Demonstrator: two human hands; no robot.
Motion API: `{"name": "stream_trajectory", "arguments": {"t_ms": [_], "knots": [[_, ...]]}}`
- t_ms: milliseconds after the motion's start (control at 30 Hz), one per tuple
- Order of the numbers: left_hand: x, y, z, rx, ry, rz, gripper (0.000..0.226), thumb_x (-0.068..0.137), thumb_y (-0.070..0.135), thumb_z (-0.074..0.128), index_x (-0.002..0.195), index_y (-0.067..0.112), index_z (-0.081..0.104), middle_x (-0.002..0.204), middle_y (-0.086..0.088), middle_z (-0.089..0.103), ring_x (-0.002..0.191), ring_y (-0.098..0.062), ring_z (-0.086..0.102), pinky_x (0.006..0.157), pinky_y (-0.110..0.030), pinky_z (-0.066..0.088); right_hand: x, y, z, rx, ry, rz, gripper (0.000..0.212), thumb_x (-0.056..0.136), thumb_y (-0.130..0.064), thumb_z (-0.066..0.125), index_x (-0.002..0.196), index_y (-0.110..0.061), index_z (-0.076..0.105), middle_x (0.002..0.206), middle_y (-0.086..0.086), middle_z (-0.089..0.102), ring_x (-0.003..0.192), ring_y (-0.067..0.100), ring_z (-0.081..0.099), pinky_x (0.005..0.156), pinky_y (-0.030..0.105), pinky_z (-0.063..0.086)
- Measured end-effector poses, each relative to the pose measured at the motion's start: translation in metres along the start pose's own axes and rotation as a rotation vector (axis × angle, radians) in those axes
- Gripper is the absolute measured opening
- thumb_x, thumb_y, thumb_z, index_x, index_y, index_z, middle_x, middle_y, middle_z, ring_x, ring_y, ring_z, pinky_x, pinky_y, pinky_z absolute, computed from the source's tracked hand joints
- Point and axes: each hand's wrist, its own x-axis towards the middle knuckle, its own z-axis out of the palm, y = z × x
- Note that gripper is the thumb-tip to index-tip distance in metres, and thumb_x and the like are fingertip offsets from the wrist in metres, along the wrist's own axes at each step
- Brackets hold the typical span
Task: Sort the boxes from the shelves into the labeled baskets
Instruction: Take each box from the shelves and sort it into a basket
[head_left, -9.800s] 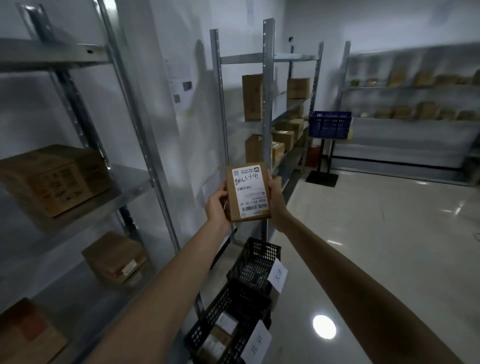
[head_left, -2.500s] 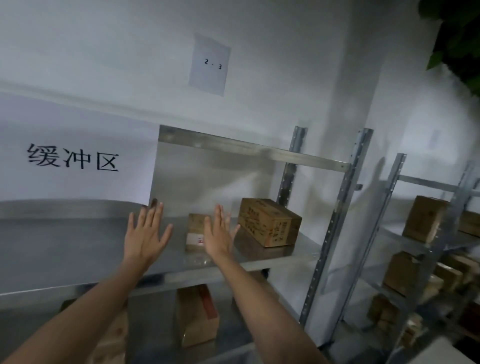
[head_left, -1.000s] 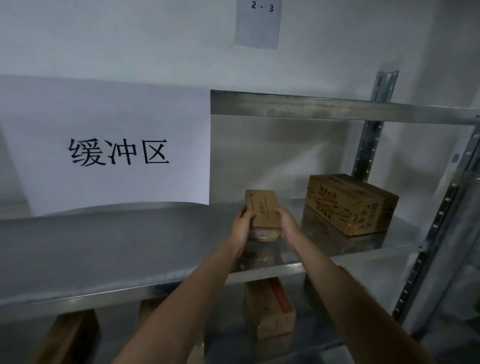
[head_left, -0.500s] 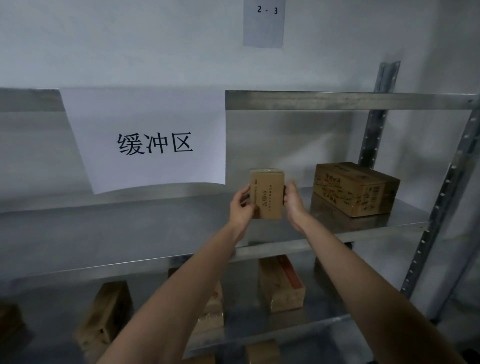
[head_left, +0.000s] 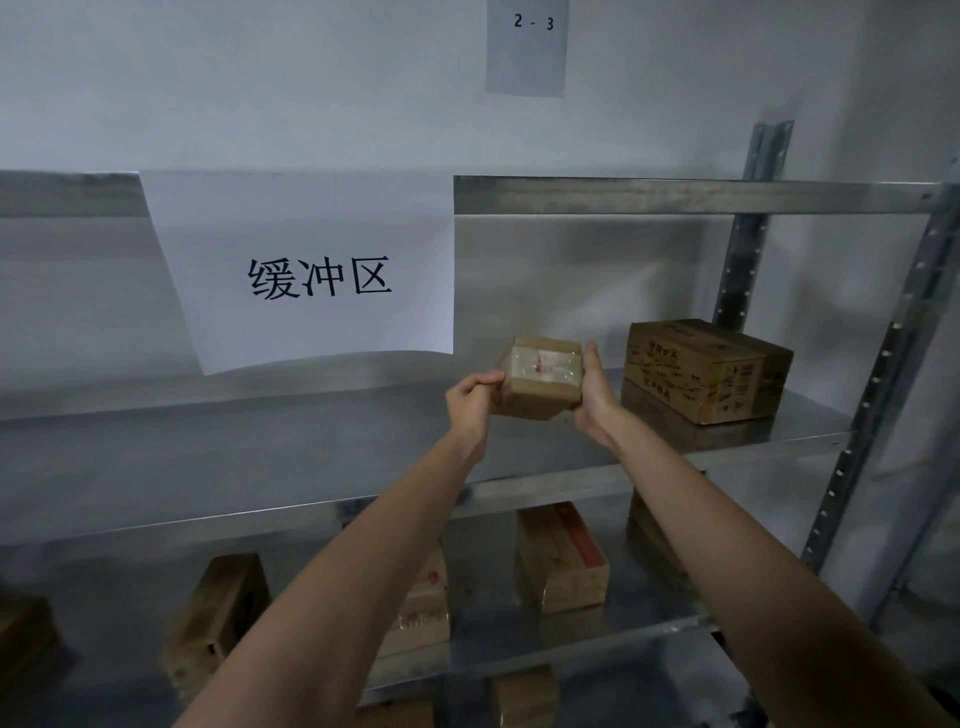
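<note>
Slippage is the chief risk, since the small box (head_left: 540, 376) is held up in the air in front of the middle shelf (head_left: 260, 457), off its surface and tilted so that a face covered in glossy clear tape looks back at the camera. The left hand (head_left: 470, 402) pinches the box's left edge with curled fingers and thumb. The right hand (head_left: 595, 397) cups the right side, thumb raised along the edge and fingers hidden behind the cardboard, so both hands are clamped on the box, but only at its sides, with nothing underneath. Tape is slick, and if either hand lets go to turn the box, the other's hold looks too narrow to bear it alone; it would likely drop onto the metal shelf, or past its front lip towards the boxes on the lower shelf (head_left: 561, 558). A second risk is misreading: the light is dim, the tape glares, and I can make out no address label on the face shown, only a reddish mark, so the box may end up in the wrong basket. No basket is in view, so the carry means turning away from the rack, and the right forearm could knock the larger carton (head_left: 706, 371) near that hand, or catch the upright post (head_left: 883, 395)
</note>
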Motion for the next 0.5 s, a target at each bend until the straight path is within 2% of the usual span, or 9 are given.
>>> {"name": "stream_trajectory", "arguments": {"t_ms": [67, 100, 133, 200, 267, 300, 333, 400, 500], "knots": [[-0.001, 0.000, 0.001, -0.060, -0.011, -0.053, 0.019, 0.093, -0.003, 0.058, 0.082, 0.008, 0.069, 0.102, -0.011, 0.070, 0.116, -0.032, 0.064, 0.107, -0.041, 0.049, 0.001, 0.001, -0.007, -0.057, -0.035, 0.048, 0.079, 0.098, -0.068, 0.009, 0.122, -0.019, 0.065, 0.117, 0.010, 0.070, 0.097, 0.021, 0.064, 0.093, 0.039, 0.028], [-0.002, 0.000, 0.002, -0.100, -0.007, -0.070, 0.018, 0.093, -0.004, 0.058, 0.082, 0.007, 0.068, 0.102, -0.013, 0.070, 0.115, -0.032, 0.064, 0.106, -0.040, 0.050, 0.001, 0.001, -0.009, -0.096, -0.045, 0.057, 0.077, 0.097, -0.069, 0.012, 0.117, -0.020, 0.067, 0.113, 0.009, 0.072, 0.095, 0.021, 0.065, 0.093, 0.040, 0.029], [-0.003, -0.001, 0.004, -0.144, 0.002, -0.082, 0.017, 0.094, -0.004, 0.056, 0.084, 0.006, 0.066, 0.103, -0.015, 0.068, 0.112, -0.032, 0.065, 0.106, -0.039, 0.050, 0.001, 0.002, -0.011, -0.124, -0.056, 0.057, 0.073, 0.097, -0.069, 0.016, 0.113, -0.019, 0.067, 0.107, 0.008, 0.073, 0.093, 0.021, 0.066, 0.092, 0.039, 0.036], [-0.004, -0.003, 0.007, -0.226, 0.013, -0.094, 0.012, 0.097, -0.001, 0.054, 0.093, 0.007, 0.063, 0.109, -0.019, 0.067, 0.107, -0.030, 0.065, 0.103, -0.037, 0.052, -0.003, 0.000, -0.007, -0.152, -0.065, 0.035, 0.063, 0.099, -0.061, 0.029, 0.118, -0.013, 0.065, 0.102, 0.011, 0.073, 0.087, 0.024, 0.069, 0.079, 0.035, 0.052], [-0.007, -0.005, 0.011, -0.280, 0.009, -0.099, 0.012, 0.100, 0.007, 0.055, 0.111, 0.006, 0.060, 0.116, -0.020, 0.067, 0.103, -0.027, 0.066, 0.095, -0.035, 0.055, -0.002, 0.004, -0.005, -0.152, -0.041, 0.005, 0.060, 0.091, -0.054, 0.045, 0.130, -0.011, 0.057, 0.112, 0.016, 0.071, 0.091, 0.028, 0.071, 0.067, 0.034, 0.058], [-0.009, -0.006, 0.013, -0.291, 0.008, -0.102, 0.018, 0.101, 0.010, 0.055, 0.118, 0.005, 0.059, 0.115, -0.019, 0.068, 0.100, -0.025, 0.067, 0.087, -0.033, 0.057, -0.001, 0.008, -0.005, -0.142, -0.035, 0.013, 0.065, 0.085, -0.053, 0.049, 0.134, -0.011, 0.052, 0.117, 0.017, 0.069, 0.096, 0.030, 0.071, 0.067, 0.036, 0.059], [-0.010, -0.007, 0.015, -0.281, 0.007, -0.105, 0.024, 0.101, 0.013, 0.055, 0.122, 0.005, 0.060, 0.114, -0.017, 0.070, 0.097, -0.024, 0.068, 0.080, -0.030, 0.057, -0.004, 0.010, -0.004, -0.132, -0.032, 0.014, 0.064, 0.084, -0.050, 0.049, 0.135, -0.012, 0.050, 0.119, 0.016, 0.068, 0.099, 0.031, 0.070, 0.070, 0.037, 0.059], [-0.014, -0.005, 0.018, -0.239, -0.001, -0.111, 0.027, 0.101, 0.019, 0.055, 0.122, 0.008, 0.067, 0.111, -0.012, 0.074, 0.095, -0.024, 0.071, 0.072, -0.031, 0.058, -0.012, 0.013, -0.001, -0.099, -0.033, -0.030, 0.042, 0.095, -0.035, 0.040, 0.130, -0.015, 0.054, 0.114, 0.013, 0.070, 0.095, 0.028, 0.069, 0.075, 0.038, 0.057], [-0.017, -0.002, 0.021, -0.209, -0.005, -0.122, 0.028, 0.099, 0.022, 0.054, 0.120, 0.016, 0.071, 0.109, -0.009, 0.076, 0.100, -0.027, 0.072, 0.083, -0.042, 0.060, -0.017, 0.019, 0.000, -0.008, -0.040, -0.070, 0.034, 0.101, -0.019, 0.031, 0.125, -0.021, 0.056, 0.108, 0.008, 0.070, 0.091, 0.022, 0.068, 0.078, 0.039, 0.056]]}}
